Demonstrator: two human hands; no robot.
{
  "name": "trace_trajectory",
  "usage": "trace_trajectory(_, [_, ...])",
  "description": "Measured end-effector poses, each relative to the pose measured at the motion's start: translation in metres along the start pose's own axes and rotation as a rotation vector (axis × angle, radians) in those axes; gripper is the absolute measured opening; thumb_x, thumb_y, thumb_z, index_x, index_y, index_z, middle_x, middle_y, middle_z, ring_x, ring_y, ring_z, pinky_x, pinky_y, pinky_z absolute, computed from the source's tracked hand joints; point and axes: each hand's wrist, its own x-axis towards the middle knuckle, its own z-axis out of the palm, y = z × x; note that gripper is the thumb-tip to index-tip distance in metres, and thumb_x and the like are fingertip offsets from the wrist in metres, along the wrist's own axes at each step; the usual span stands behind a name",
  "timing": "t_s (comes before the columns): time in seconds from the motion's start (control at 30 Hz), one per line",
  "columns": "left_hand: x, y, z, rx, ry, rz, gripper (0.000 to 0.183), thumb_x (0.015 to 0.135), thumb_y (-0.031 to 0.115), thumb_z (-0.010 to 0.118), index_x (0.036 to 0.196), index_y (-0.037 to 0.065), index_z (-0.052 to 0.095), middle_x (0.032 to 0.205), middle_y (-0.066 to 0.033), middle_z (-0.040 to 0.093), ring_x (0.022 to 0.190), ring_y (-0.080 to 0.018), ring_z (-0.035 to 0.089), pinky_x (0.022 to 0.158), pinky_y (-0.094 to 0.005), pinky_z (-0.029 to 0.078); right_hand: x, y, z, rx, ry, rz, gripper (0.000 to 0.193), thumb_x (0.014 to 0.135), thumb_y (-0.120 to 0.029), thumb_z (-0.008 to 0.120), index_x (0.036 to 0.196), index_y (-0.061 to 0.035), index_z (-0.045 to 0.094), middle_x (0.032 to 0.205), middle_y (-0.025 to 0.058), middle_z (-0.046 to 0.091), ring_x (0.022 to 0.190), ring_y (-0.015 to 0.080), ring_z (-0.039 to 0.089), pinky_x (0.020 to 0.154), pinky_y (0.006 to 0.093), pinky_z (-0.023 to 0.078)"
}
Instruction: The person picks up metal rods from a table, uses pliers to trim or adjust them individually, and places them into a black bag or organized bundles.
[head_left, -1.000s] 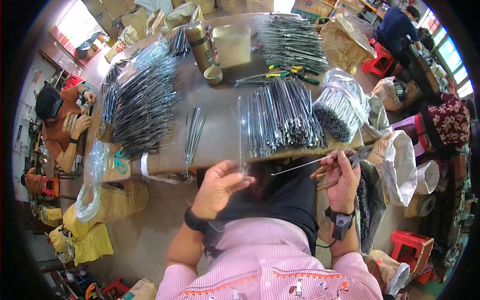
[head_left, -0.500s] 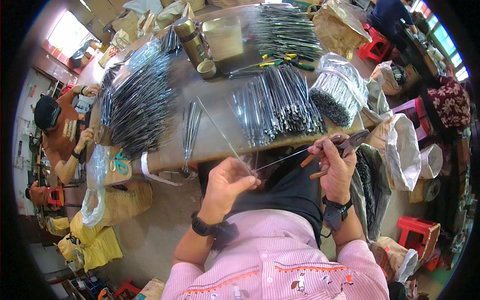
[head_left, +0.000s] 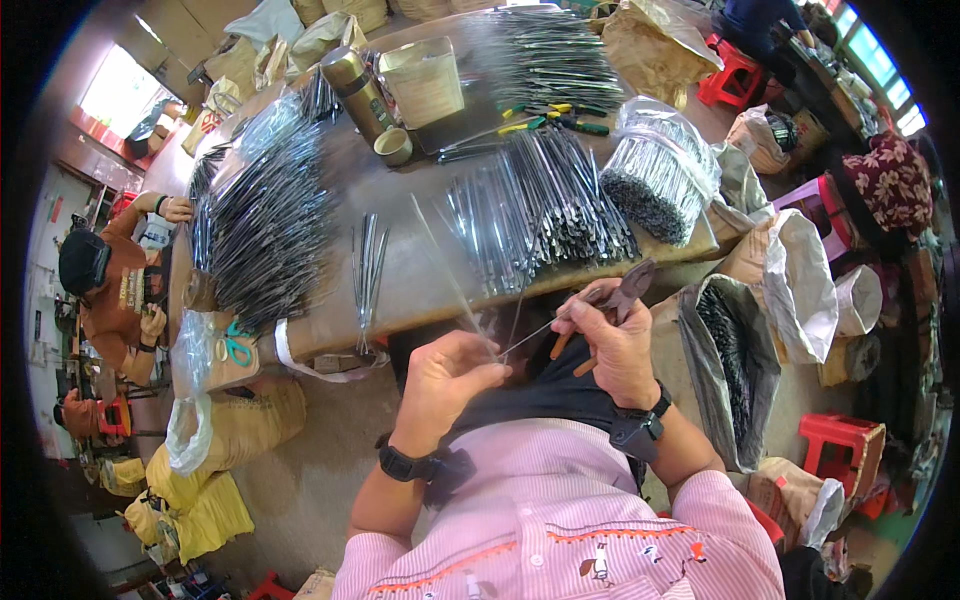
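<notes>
Between both hands (head_left: 530, 360), thin metal rod (head_left: 535, 335), clear sleeve (head_left: 455, 285).

Workshop all around me, daylight pouring in.
My long brown table (head_left: 400, 300) fills the middle; bare concrete floor (head_left: 330, 440) below, red plastic stools (head_left: 845, 440) at my right, bright windows (head_left: 115, 90) far left and another window (head_left: 880, 60) at the top right.

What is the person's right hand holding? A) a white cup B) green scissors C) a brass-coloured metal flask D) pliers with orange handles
D: the right hand grips pliers with orange handles, their dark jaws pointing up toward the table edge, beside a thin metal wire.
</notes>
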Motion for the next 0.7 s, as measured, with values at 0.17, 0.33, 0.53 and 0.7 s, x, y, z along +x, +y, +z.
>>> trace_trajectory(0.17, [-0.003, 0.001, -0.006, 0.024, -0.018, -0.028, 0.015, 0.078, -0.007, 0.064, 0.091, -0.002, 0.059, 0.079, -0.0081, 0.064, 0.074, -0.0192, 0.067, 0.06, -0.0247, 0.054, 0.0, 0.008, 0.005, -0.01, -0.049, 0.042, 0.014, 0.083, -0.002, 0.061, 0.095, 0.0009, 0.055, 0.084, 0.0108, 0.063, 0.071, 0.0157, 0.063, 0.067, 0.029, 0.053])
trace_trajectory(0.33, [-0.009, 0.0, 0.0, -0.074, -0.017, -0.116, 0.019, 0.078, -0.007, 0.065, 0.095, -0.002, 0.058, 0.08, -0.0086, 0.064, 0.075, -0.0197, 0.067, 0.056, -0.0238, 0.053, 0.004, 0.009, 0.004, 0.094, -0.008, 0.052, 0.017, 0.085, -0.004, 0.06, 0.1, 0.0005, 0.052, 0.085, 0.0122, 0.062, 0.071, 0.0173, 0.062, 0.072, 0.0336, 0.054])
trace_trajectory(0.53, [-0.009, 0.001, 0.008, -0.07, -0.12, -0.163, 0.028, 0.079, -0.006, 0.063, 0.105, -0.003, 0.055, 0.077, -0.0053, 0.059, 0.075, -0.02, 0.067, 0.054, -0.0222, 0.053, 0.006, 0.017, 0.008, 0.135, 0.06, 0.116, 0.024, 0.083, -0.006, 0.062, 0.104, 0.0019, 0.053, 0.082, 0.01, 0.063, 0.064, 0.0149, 0.061, 0.052, 0.0274, 0.051])
trace_trajectory(0.7, [-0.008, 0.0, 0.009, -0.091, -0.175, -0.248, 0.03, 0.079, -0.006, 0.063, 0.107, -0.005, 0.053, 0.076, -0.0035, 0.055, 0.075, -0.0209, 0.067, 0.05, -0.0213, 0.051, 0.007, 0.021, -0.003, 0.103, -0.028, 0.291, 0.034, 0.084, -0.005, 0.062, 0.114, 0.0029, 0.049, 0.089, 0.0122, 0.063, 0.071, 0.0161, 0.061, 0.062, 0.0295, 0.052])
